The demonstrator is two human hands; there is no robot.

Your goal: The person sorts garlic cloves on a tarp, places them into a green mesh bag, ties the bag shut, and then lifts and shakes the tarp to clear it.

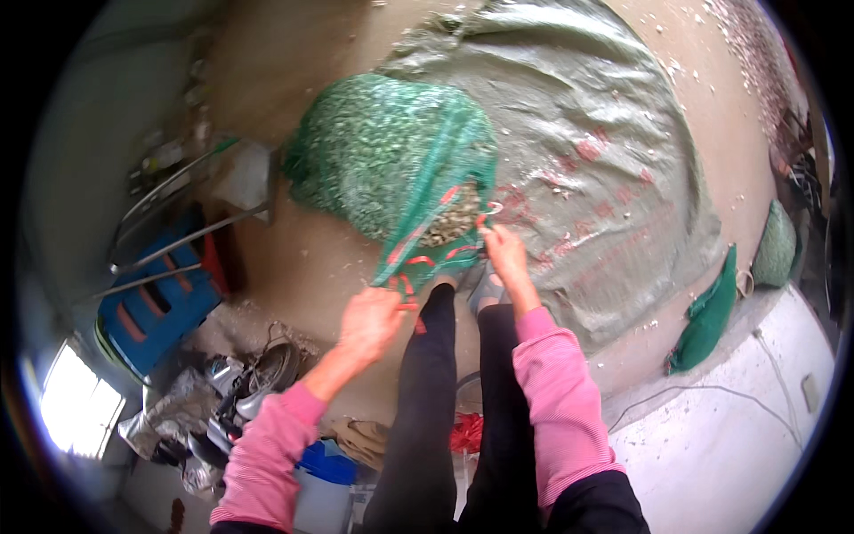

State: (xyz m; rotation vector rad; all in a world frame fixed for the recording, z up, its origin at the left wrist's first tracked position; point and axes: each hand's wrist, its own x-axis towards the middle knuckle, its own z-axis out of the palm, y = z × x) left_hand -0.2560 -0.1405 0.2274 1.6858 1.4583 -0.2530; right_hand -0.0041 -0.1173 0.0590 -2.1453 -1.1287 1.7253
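A: From the head view, what lies underfoot?

B: A bare tan floor [302, 258], dusty and speckled with pale crumbs. Spread over it from twelve to four o'clock is a big grey-green woven tarp [614, 178], wrinkled, with faded red marks on it. A white slab [738, 427] fills five o'clock, a thin cable across it.

A: And around the edges?

B: At nine o'clock, a blue plastic crate [151, 311] with metal rods leaning over it. At seven o'clock, a heap of metal parts and crumpled foil-like wrap [222, 400]. At three to four o'clock, two smaller green sacks [707, 316] lie slumped by the slab.

A: The centre?

B: A bulging green mesh sack [391, 160] lies just above centre, toward eleven o'clock, half on the tarp, packed with small pale chips. Its net is loose and knobbly; red cord [418, 261] runs through the mouth.

A: The hands?

B: The left hand [369, 322] is clenched on the sack's mouth and cord. The right hand [504, 249] has its fingers pinching the mesh edge at the mouth's other side. Both sleeves are pink ribbed knit.
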